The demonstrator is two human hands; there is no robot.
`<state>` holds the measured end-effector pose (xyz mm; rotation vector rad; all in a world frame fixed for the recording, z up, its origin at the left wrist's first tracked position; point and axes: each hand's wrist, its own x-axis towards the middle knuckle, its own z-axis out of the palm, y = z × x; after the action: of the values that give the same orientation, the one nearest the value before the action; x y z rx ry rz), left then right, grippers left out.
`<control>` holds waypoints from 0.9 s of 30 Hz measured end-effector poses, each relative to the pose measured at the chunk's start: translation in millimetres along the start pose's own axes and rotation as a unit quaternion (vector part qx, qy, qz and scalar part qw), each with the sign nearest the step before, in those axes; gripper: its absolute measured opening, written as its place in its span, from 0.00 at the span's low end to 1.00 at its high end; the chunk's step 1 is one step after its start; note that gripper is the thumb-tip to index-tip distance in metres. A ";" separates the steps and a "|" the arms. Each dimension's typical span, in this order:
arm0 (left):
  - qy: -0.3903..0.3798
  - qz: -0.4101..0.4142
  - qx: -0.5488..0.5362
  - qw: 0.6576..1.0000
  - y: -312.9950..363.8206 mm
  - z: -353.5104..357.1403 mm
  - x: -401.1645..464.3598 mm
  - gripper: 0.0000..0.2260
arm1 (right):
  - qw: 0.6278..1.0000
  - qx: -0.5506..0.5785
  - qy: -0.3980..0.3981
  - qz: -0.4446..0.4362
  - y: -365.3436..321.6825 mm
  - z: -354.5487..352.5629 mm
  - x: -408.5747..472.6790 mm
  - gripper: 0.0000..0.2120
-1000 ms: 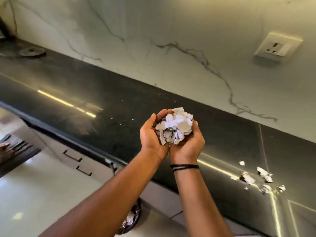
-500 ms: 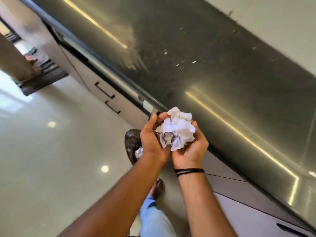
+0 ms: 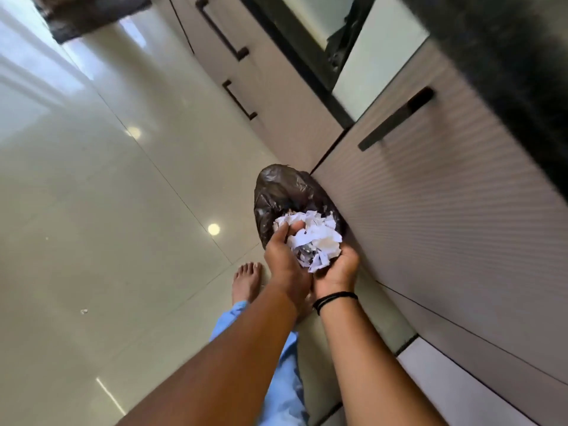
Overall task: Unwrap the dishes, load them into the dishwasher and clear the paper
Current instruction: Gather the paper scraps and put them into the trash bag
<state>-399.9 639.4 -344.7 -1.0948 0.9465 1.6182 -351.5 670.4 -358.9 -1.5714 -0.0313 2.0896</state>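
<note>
A bunch of torn white paper scraps (image 3: 316, 244) lies cupped between both of my hands. My left hand (image 3: 284, 259) closes over the scraps from the left, and my right hand (image 3: 336, 267), with a black band at the wrist, holds them from below. Both hands hover right over a bin lined with a black plastic bag (image 3: 282, 192) standing on the floor against the cabinets. More white scraps (image 3: 307, 217) lie inside the bag. No dishes or dishwasher are in view.
Beige ribbed cabinet fronts (image 3: 445, 216) with black handles (image 3: 396, 118) run along the right, under a dark counter edge (image 3: 504, 50). Glossy pale floor tiles (image 3: 107, 210) spread to the left. My bare foot (image 3: 246, 281) and blue trouser leg stand beside the bin. A dark mat (image 3: 92, 13) lies far off.
My hands carried the paper scraps from above the counter down over the bin on the floor. The view swung from the counter and wall down to the floor and cabinets.
</note>
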 end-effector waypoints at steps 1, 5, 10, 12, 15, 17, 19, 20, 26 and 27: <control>0.013 0.002 -0.008 1.000 -6.6 -3.2 20.4 0.22 | 1.000 -0.020 0.013 0.010 2.7 -6.7 18.6 0.21; 0.085 0.011 -0.012 0.996 -16.8 -11.4 78.3 0.17 | 0.997 -0.068 0.034 -0.021 15.1 -29.9 81.2 0.42; 0.148 0.045 0.035 0.987 -13.7 -11.2 113.8 0.02 | 0.991 -0.122 0.061 0.001 21.8 -41.5 135.4 0.28; 0.154 0.044 0.077 0.984 -11.4 -11.8 129.1 0.05 | 0.986 -0.139 0.095 -0.012 22.3 -40.5 145.9 0.28; 0.140 0.035 0.150 0.978 -5.3 -15.1 145.6 0.07 | 0.974 -0.184 0.132 -0.027 20.4 -38.4 152.4 0.26; 0.142 0.059 0.187 0.970 -4.1 -19.6 154.0 0.04 | 0.965 -0.195 0.172 -0.015 17.4 -36.7 152.1 0.15; 0.151 0.097 0.237 0.955 -3.3 -27.0 156.6 0.09 | 0.961 -0.195 0.197 -0.001 15.4 -38.1 150.1 0.12; 0.154 0.107 0.250 0.950 -2.2 -30.1 154.5 0.10 | 0.960 -0.203 0.194 0.001 14.3 -38.4 146.7 0.15; 0.135 0.145 0.279 0.940 4.8 -37.8 123.6 0.13 | 0.962 -0.206 0.177 -0.014 -3.6 -38.1 105.6 0.18; 0.135 0.153 0.285 0.937 7.7 -36.8 116.1 0.12 | 0.962 -0.207 0.178 -0.021 -6.9 -35.5 96.4 0.18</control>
<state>-418.3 634.8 -465.3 -0.7931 1.7117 1.3064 -335.2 706.3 -454.0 -2.1534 -0.3926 1.8137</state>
